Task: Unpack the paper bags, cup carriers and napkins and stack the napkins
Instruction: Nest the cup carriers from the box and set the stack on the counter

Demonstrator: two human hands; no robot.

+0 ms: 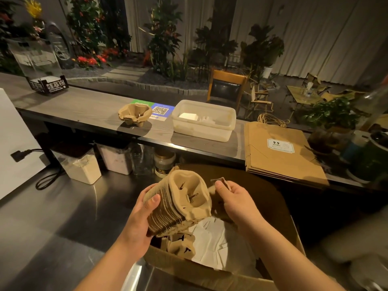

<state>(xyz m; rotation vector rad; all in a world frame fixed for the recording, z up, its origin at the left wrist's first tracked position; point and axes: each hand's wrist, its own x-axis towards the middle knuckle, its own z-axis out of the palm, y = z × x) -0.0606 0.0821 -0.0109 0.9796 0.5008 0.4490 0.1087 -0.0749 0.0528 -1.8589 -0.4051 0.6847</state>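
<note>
Left hand [140,217]: grips a stack of cup carriers [178,203] above the cardboard box [210,271]. Right hand [233,198]: pinches one loose carrier [220,182]. Napkins [214,242]: in box. Paper bags [279,152], tub [202,120], small carrier pile [135,115]: on counter [84,108].

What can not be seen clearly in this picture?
- Head view: what the right hand pinches is mostly hidden behind the stack of cup carriers held in the left hand.
- The cardboard box bottom is covered by napkins.
- The small print on the paper bags label is too small to read.
</note>
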